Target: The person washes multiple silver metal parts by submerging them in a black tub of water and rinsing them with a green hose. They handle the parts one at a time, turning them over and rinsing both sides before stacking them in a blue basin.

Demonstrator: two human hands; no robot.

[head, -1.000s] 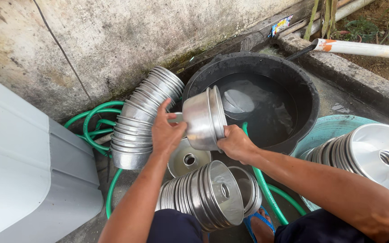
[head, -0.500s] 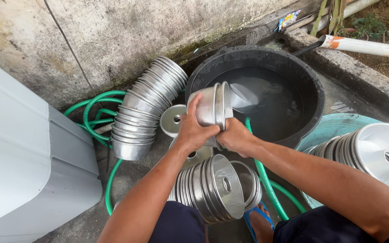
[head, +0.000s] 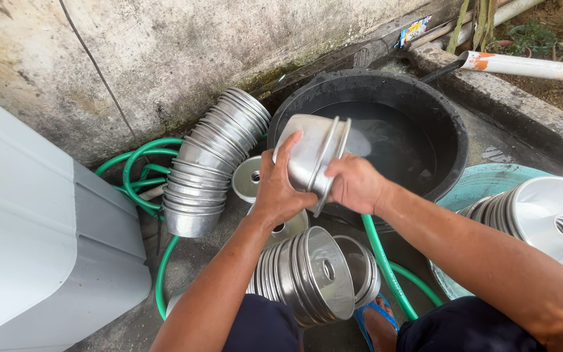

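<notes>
Both my hands hold a small nested pair of shiny metal moulds, tilted on their side over the near rim of a black tub of water. My left hand cups the bottom of the pair. My right hand grips the rim side. Below my arms lies a row of nested metal moulds with a central hole.
A long curved stack of metal moulds leans against the stained wall. A single mould lies by it. A green hose coils on the ground. More moulds sit in a teal basin at right. A grey bin stands left.
My hands have lifted the moulds slightly and turned them, the left hand sliding from the rim round to the bottom. The view has shifted a little closer.
</notes>
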